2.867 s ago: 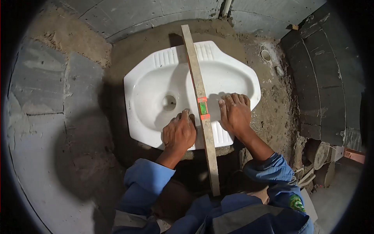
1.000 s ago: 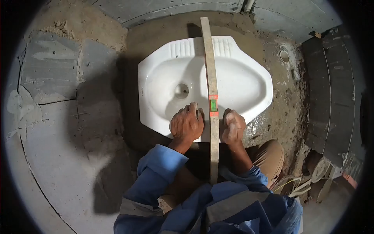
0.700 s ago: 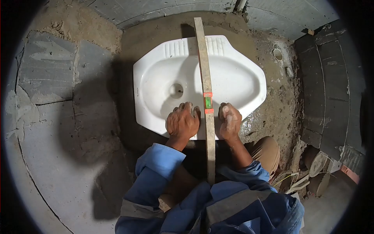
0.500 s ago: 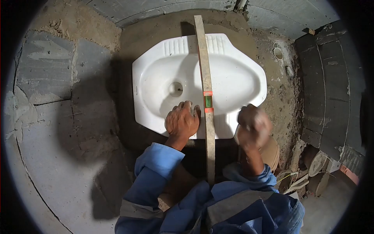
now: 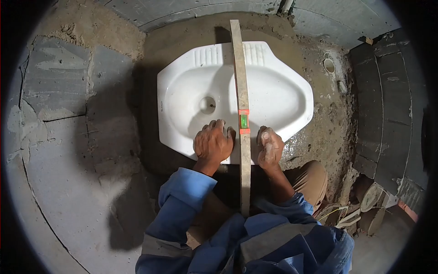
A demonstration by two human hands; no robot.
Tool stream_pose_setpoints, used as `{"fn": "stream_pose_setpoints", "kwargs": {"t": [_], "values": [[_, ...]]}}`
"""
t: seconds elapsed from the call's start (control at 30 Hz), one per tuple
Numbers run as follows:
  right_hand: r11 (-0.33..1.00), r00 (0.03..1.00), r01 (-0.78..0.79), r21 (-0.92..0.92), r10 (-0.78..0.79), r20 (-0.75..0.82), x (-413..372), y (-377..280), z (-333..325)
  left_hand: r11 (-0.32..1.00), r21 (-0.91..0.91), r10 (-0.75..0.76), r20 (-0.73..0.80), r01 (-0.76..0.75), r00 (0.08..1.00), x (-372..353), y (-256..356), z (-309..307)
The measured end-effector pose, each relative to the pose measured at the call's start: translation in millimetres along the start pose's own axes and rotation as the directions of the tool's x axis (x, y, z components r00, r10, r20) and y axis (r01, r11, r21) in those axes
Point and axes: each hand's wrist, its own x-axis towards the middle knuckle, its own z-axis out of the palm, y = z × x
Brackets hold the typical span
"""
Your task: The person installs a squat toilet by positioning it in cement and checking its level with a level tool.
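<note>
A white ceramic squat toilet pan (image 5: 278, 98) sits in grey mortar, its drain hole on the left side. Across its middle lies a long spirit level (image 5: 240, 82), dusty, with a green vial in an orange-red frame. My left hand (image 5: 213, 142) rests palm down on the pan's near rim, left of the level, fingers bent slightly and thumb apart. On the other side of the level, my right hand (image 5: 270, 147) is closed in a fist against the near rim. I see nothing held in either hand.
Wet mortar (image 5: 182, 34) surrounds the pan. A pipe opening (image 5: 329, 65) shows at the right. Grey walls stand behind and to the right, while grey slabs (image 5: 54, 150) cover the left. Tools and round objects (image 5: 372, 198) lie at the lower right.
My right hand has come left and down onto the near rim, closer to the level. My left hand stays in place. The view has shifted slightly.
</note>
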Motion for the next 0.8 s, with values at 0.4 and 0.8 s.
{"fn": "stream_pose_setpoints", "kwargs": {"t": [0.4,0.8], "values": [[0.868,0.998,-0.042,0.495,0.06,-0.02,157.6,-38.9,-21.8,0.999,0.03,-0.045,0.073,0.043,0.996,3.5,1.8,-1.9],[0.984,0.984,0.153,0.086,-0.145,-0.1,257.4,86.9,53.9,0.996,-0.001,-0.089,0.021,0.089,0.996,2.6,6.0,-7.2]]}}
